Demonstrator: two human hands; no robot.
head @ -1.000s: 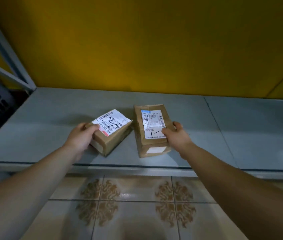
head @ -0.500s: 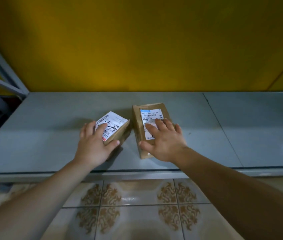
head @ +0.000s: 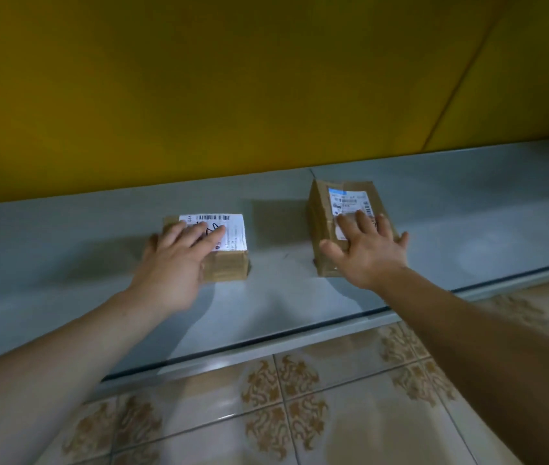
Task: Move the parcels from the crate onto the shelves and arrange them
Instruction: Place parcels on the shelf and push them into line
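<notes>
The 2 parcels, close together 1 s ago, now lie well apart on the shelf. The left parcel, skewed and tipped up on an edge at 1 s ago, now lies flat with its sides square to the shelf's front edge. The right parcel now sits farther right, its back left corner by the panel seam that was earlier well to its right. The left hand and right hand, which gripped the parcels' sides 1 s ago, now rest on top with straight fingers, the right hand's spread wide.
</notes>
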